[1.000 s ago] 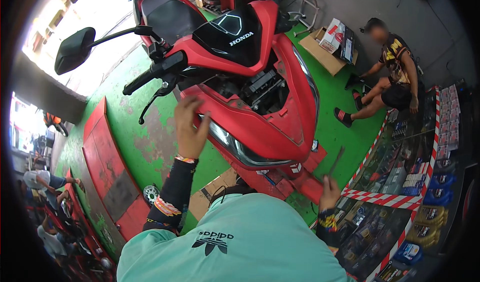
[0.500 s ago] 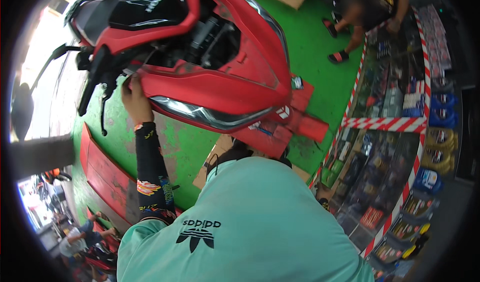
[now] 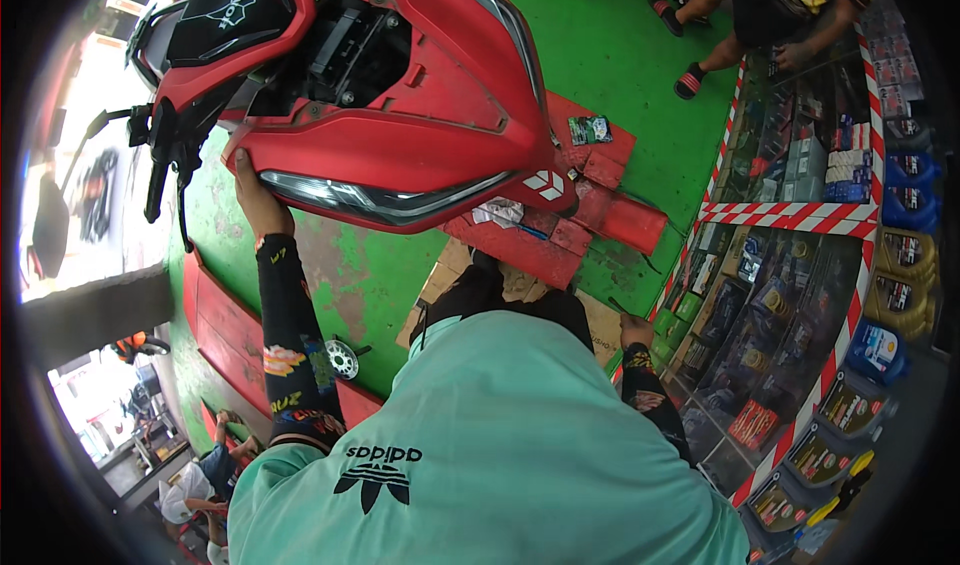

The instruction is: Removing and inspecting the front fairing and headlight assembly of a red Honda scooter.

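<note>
A red scooter (image 3: 400,165) fills the upper left, its top opening showing dark parts inside. My left hand (image 3: 262,203) grips the edge of its front fairing beside the headlight strip (image 3: 390,203), thumb up; the other fingers are mostly hidden beneath. Out to the right, beside the glass display case, my right hand (image 3: 636,331) is closed around a thin dark rod (image 3: 618,308); what kind of tool it is I cannot make out. On the red stand (image 3: 520,255) under the scooter's nose lie a small green-black packet (image 3: 590,130) and crumpled silvery material (image 3: 497,212).
A glass display case (image 3: 790,220) edged in red-white tape runs along the right, with bottles (image 3: 880,350) beyond. Another person (image 3: 770,15) is at the upper right. A brake lever (image 3: 184,205) juts near my left hand. A red ramp (image 3: 225,325) and toothed wheel (image 3: 342,359) lie left.
My view has shifted, and the scooter now appears further up and left. My left hand has moved along the fairing, away from the handlebar. My right hand has come into fuller view with the rod.
</note>
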{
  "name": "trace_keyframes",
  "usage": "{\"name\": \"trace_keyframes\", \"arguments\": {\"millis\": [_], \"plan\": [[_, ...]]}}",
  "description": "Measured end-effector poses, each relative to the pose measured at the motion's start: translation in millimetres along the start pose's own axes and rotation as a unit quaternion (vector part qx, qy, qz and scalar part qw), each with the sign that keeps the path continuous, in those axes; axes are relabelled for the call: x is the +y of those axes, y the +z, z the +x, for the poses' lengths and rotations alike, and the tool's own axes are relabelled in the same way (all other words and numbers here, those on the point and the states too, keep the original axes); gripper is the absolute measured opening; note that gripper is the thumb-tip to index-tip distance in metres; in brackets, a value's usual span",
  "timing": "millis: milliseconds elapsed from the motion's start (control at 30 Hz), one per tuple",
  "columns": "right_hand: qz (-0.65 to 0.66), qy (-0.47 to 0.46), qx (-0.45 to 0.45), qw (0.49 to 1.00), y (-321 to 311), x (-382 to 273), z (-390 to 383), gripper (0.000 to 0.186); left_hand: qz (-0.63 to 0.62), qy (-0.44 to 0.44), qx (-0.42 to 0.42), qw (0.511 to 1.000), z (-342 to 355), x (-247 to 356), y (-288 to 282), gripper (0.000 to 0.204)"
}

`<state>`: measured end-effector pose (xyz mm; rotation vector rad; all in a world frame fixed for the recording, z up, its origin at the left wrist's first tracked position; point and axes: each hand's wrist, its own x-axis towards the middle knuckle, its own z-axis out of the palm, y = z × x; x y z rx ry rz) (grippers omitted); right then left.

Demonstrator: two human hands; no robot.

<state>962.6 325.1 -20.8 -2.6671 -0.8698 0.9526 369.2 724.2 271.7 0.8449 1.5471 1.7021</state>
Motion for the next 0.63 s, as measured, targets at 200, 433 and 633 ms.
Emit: {"name": "trace_keyframes", "arguments": {"millis": [200,433,633], "plan": [[-0.065,-0.049,-0.137,0.987,38,-39,57,0.034,0.066,0.089,-0.026,0.993,20,-14,-10,0.07],[-0.161,-0.065,-0.313,0.934,127,-56,119,0.031,0.023,-0.047,0.02,0.998,24,-6,-25,0.083],[-0.282,-0.067,-0.385,0.876,231,-62,173,0.05,0.049,-0.045,-0.016,0.998,-7,8,28,0.088]]}}
